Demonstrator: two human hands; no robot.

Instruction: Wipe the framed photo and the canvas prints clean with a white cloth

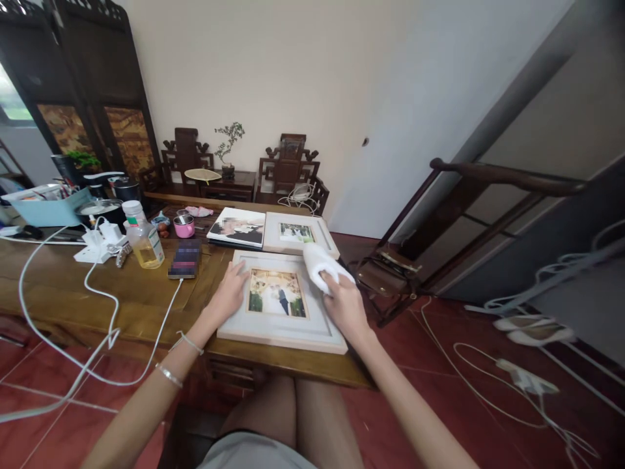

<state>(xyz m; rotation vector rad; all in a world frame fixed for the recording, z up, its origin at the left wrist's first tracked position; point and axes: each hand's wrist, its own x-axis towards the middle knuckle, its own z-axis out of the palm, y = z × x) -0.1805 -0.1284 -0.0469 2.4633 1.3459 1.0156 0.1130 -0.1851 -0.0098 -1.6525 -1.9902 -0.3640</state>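
A light-coloured picture frame (280, 333) lies flat on the wooden table near its right end, with a wedding-style photo (277, 294) in the middle. My left hand (230, 288) rests on the frame's left border, its fingers stretched out over the edge. In my right hand (346, 303) is a bunched white cloth (319, 264), held at the frame's upper right border. Behind, touching or nearly so, lies a second picture frame (323, 236) with a smaller photo; the cloth covers part of it. A photo album (237, 228) sits to its left.
On the wooden table (195, 309) stand a phone (185, 258) on a charging cable, a bottle of yellowish liquid (145, 238), a pink mug (184, 226) and a white power strip (100, 244). White cables hang over the front edge. A wooden chair (454, 202) is at the right.
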